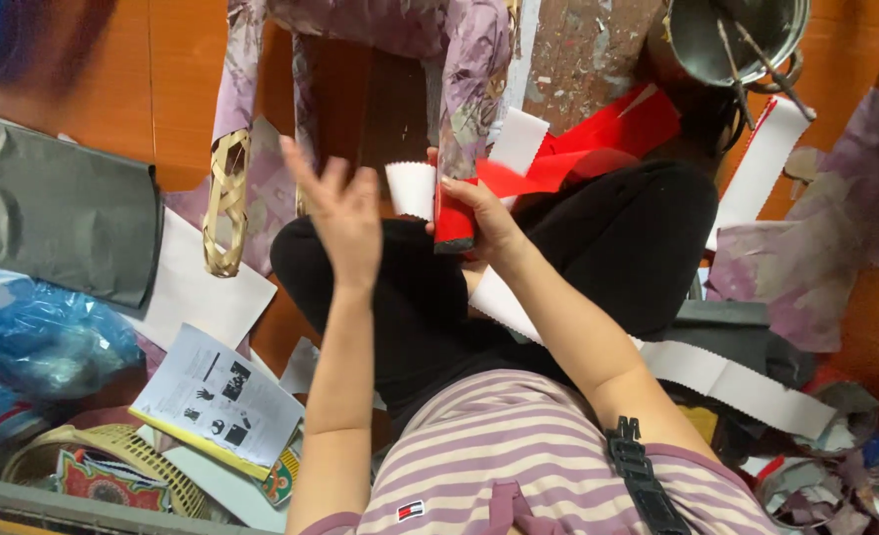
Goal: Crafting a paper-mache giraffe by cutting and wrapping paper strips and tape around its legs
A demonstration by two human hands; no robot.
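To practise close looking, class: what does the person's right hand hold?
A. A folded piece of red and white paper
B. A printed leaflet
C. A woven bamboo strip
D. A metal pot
A: the right hand grips the folded red and white paper, while the left hand is open and holds nothing.

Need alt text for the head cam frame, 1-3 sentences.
Seen from above, a person sitting cross-legged on the floor grips a red roll of paper in the right hand, white-backed red strips trailing from it, while the left hand is raised open and empty beside it. Purple patterned paper, a printed sheet, a woven basket and a metal pot lie around.
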